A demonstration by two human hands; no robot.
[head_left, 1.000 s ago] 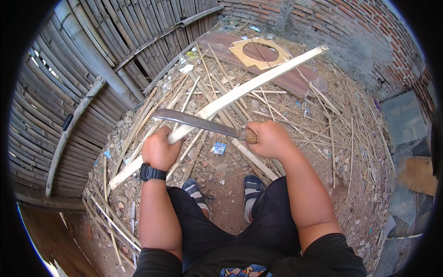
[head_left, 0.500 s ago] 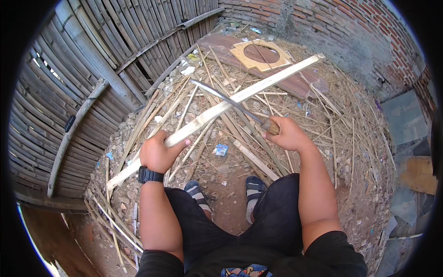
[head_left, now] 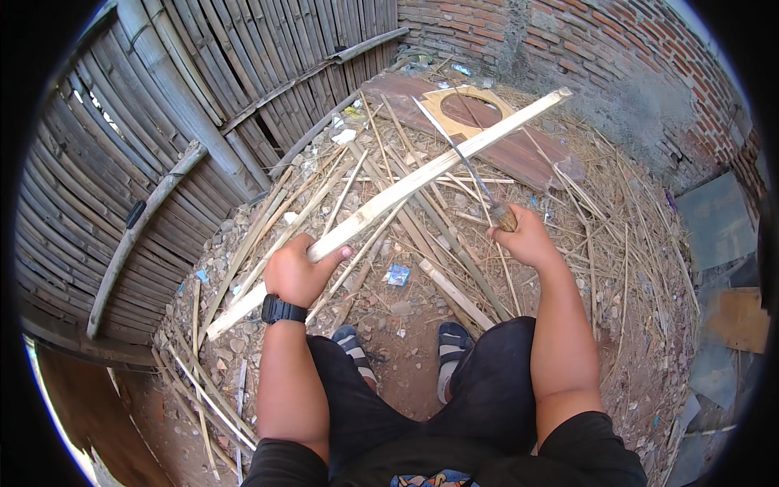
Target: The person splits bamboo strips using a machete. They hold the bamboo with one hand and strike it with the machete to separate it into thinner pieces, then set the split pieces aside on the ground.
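My left hand [head_left: 296, 272] is closed around a long pale bamboo slat [head_left: 381, 203] near its lower end, with a dark watch on that wrist. The slat slants up and away to the right, its far end raised over the ground. In my right hand [head_left: 529, 237] is the wooden handle of a machete [head_left: 436, 122] with a long, narrow, slightly curved blade. The blade points forward and left, crossing the slat beyond its middle. Whether the edge bites into the slat cannot be made out.
Bamboo strips [head_left: 462, 256] and straw litter the stony ground. Farther off lies a brown board [head_left: 398, 91] beneath a tan panel with a round hole [head_left: 438, 101]. A bamboo wall [head_left: 174, 105] stands left, a brick wall [head_left: 584, 49] behind, and grey sheets [head_left: 714, 219] at right.
The machete has moved toward the slat's far end, and its tip has swung from left to more forward. My left hand keeps its hold. The whole view has shifted slightly.
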